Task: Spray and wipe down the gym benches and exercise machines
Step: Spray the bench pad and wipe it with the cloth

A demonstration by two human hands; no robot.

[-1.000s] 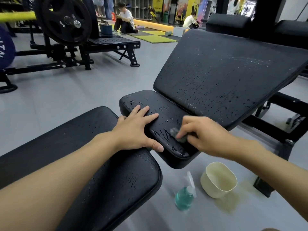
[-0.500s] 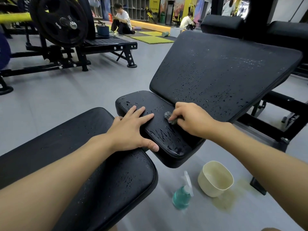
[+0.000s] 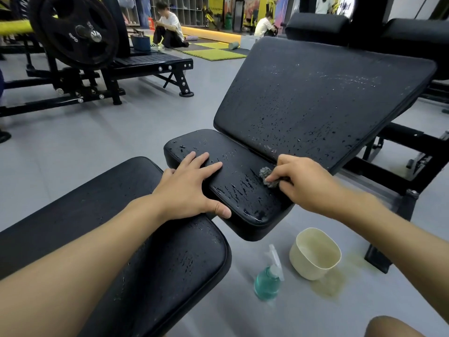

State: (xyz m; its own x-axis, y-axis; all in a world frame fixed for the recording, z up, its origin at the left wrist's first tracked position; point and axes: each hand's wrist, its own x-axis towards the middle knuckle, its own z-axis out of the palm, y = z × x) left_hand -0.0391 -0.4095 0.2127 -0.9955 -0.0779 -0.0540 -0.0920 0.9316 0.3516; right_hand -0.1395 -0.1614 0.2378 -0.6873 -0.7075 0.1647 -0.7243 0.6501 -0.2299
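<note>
The person's left hand [image 3: 187, 188] lies flat on the small seat pad [image 3: 243, 193] of an incline bench. Its fingers are straight and spread, its thumb rests against the pad's near edge, and it grips nothing. The right hand [image 3: 303, 183] has its fingers curled around a small grey wad of cloth [image 3: 267, 177], which it presses onto the seat pad's far right side, just below the seam where the tilted backrest pad [image 3: 315, 93] begins. Droplets and wet streaks cover the seat pad, thickest between the 2 hands, and beads of liquid also dot the backrest. The left forearm crosses a second flat black pad [image 3: 158, 263] nearer the camera, which is speckled with droplets too. On the grey floor [image 3: 97, 147] under the right arm stands a spray bottle [image 3: 267, 283] of blue-green liquid, with a cream bowl [image 3: 303, 261] just beside it on the right. At the upper left, a black weight plate [image 3: 73, 32] hangs on a bar. Beyond it, 2 people [image 3: 167, 27] sit on the floor far back.
</note>
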